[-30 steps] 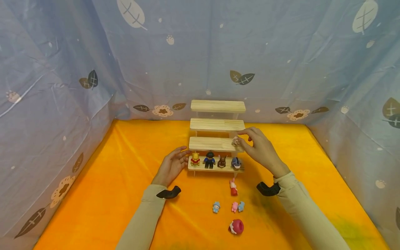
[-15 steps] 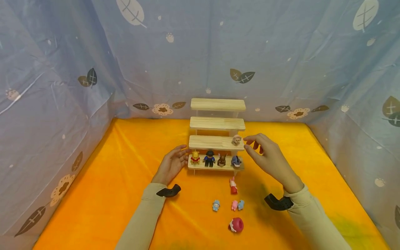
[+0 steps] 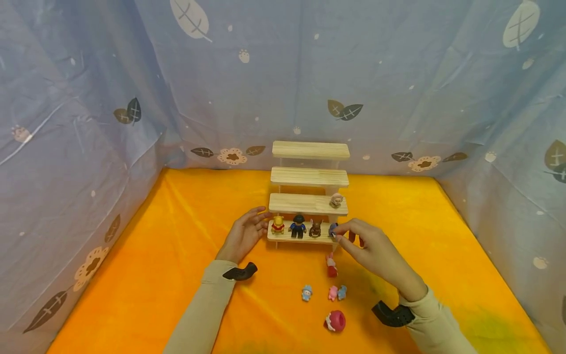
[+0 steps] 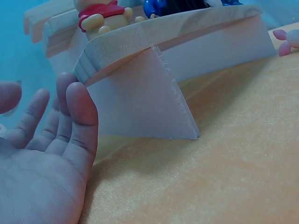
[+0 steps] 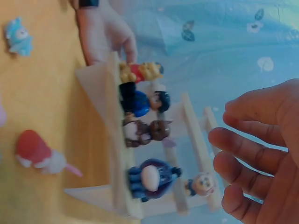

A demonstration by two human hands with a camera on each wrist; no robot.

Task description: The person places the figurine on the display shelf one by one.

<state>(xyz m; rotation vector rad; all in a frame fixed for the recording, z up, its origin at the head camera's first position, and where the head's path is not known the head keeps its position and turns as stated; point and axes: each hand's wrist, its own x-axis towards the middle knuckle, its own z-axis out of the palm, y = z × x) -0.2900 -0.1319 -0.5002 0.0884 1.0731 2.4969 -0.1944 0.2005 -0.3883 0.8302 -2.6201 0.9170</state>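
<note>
A wooden stepped display shelf [image 3: 309, 177] stands in the middle of the head view. On its lowest step sit a yellow bear figure in red [image 3: 277, 224], a black-haired figure in blue [image 3: 298, 226], a brown long-eared figure [image 3: 315, 228] and a blue-grey donkey figure [image 5: 156, 178]. A small pale-headed figure [image 3: 336, 200] is on the step above. My right hand [image 3: 376, 253] overlaps the donkey in the head view; the right wrist view shows its loosely bent fingers apart from the figures. My left hand [image 3: 242, 235] has relaxed fingers touching the lowest step's left end.
In front of the shelf lie a red-and-white figure with pink ears [image 3: 331, 265], a light-blue figure [image 3: 307, 293], a small pink figure [image 3: 333, 293] with a small blue one [image 3: 342, 292], and a dark-pink hollow piece [image 3: 337, 320]. Patterned cloth walls surround the orange cloth.
My right hand has let go of the pale-headed figure on the second step, drawn back, then come down to the donkey. The left hand has stayed at the shelf's end.
</note>
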